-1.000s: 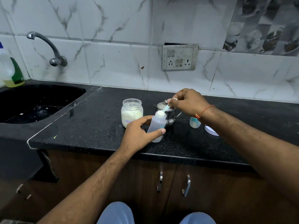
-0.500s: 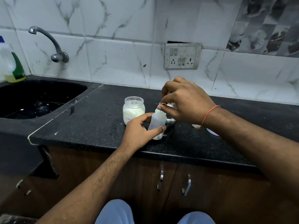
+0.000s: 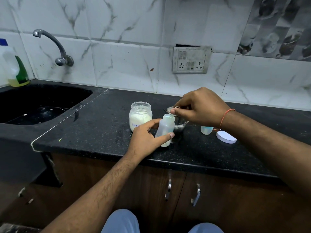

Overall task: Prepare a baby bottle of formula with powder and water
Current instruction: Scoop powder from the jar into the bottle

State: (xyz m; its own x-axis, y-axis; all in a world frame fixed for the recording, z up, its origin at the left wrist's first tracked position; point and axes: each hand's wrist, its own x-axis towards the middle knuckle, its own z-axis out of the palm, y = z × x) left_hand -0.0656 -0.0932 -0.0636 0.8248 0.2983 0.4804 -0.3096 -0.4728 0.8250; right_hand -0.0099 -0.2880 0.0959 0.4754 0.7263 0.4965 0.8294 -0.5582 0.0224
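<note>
On the black counter (image 3: 101,132) my left hand (image 3: 144,140) grips a translucent baby bottle (image 3: 165,127), tilted slightly, with white powder at its bottom. My right hand (image 3: 200,106) hovers over the bottle's open mouth and pinches a small pale scoop (image 3: 172,115) that dips into the opening. An open glass jar of white formula powder (image 3: 140,115) stands just left of the bottle. A small steel pot (image 3: 180,122) sits behind the bottle, mostly hidden by my right hand.
The bottle's cap (image 3: 206,130) and a white round lid (image 3: 226,137) lie to the right under my wrist. A black sink (image 3: 37,105) with a tap (image 3: 55,47) and a detergent bottle (image 3: 15,68) is at the left. A wall socket (image 3: 191,60) is behind.
My right hand has turned over the bottle's mouth and dipped the scoop into it. The bottle has stayed in my left hand's grip.
</note>
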